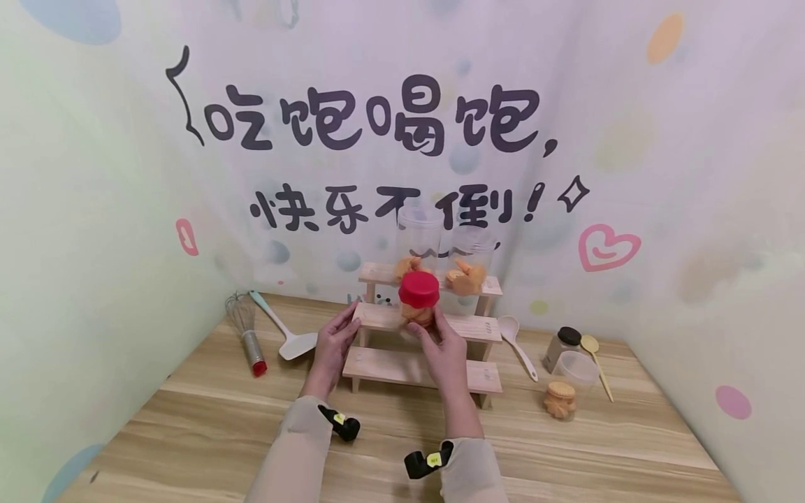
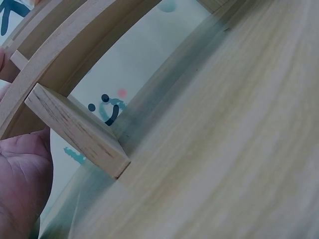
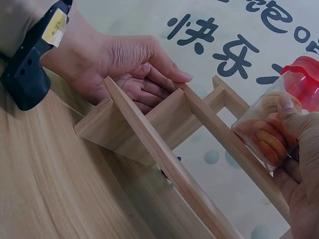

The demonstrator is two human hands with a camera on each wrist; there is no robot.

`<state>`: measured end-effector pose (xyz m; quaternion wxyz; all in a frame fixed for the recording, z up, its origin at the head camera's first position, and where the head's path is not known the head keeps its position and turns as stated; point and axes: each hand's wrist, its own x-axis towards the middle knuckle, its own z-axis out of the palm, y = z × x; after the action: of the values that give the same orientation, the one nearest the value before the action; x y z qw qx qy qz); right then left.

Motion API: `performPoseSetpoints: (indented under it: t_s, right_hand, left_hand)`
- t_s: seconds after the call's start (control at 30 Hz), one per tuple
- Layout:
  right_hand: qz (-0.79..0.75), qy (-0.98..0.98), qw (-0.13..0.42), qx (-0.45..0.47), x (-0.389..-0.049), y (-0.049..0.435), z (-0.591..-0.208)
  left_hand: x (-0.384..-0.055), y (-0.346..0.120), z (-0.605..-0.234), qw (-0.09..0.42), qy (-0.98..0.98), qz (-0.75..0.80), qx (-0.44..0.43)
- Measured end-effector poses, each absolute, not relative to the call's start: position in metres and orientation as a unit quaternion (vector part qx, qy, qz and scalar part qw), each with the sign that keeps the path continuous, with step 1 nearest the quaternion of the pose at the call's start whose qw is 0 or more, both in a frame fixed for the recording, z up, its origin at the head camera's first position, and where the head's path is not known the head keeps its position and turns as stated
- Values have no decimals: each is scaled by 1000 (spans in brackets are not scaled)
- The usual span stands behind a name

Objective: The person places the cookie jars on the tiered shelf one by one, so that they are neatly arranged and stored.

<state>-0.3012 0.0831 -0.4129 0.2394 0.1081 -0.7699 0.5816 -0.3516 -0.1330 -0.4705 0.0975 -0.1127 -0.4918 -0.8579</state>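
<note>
My right hand [image 1: 446, 349] holds a clear jar [image 3: 264, 129] of cookies, capped with a red lid [image 1: 419, 288], over the middle step of a three-step wooden stand [image 1: 377, 318]. In the right wrist view the thumb lies along the jar's side, and its base is at the step's edge. At the stand's left end, my left hand [image 1: 333, 349] grips the middle step, thumb at the board's edge and fingers bent around its end. On the top step stand two clear jars with cookies, a left one [image 1: 411, 241] partly behind the red lid and a right one [image 1: 472, 269].
To the left lie a whisk [image 1: 251, 342] with a red end and a spatula [image 1: 295, 342]. Right of the stand are a white spoon [image 1: 516, 342], a black-lidded jar [image 1: 560, 353], a clear container [image 1: 578, 370] with cookies, and a yellow spoon [image 1: 600, 370]. A printed curtain [image 1: 377, 42] hangs behind.
</note>
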Motion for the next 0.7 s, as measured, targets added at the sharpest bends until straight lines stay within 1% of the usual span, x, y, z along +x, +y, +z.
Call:
performPoseSetpoints:
  t_s: [0.3,0.53,0.7]
  right_hand:
    - [584,-765,249,109,-303,83,-414]
    - [585,-771,230,97,-303,82,-412]
    - [586,-771,228,98,-302,82,-412]
  left_hand:
    - [-351,-132,-470,99,-493,-857,-111]
    - [-351,-132,-470,95,-485,-864,-98]
    - [-350,-132,-470,96,-480,-866,-103]
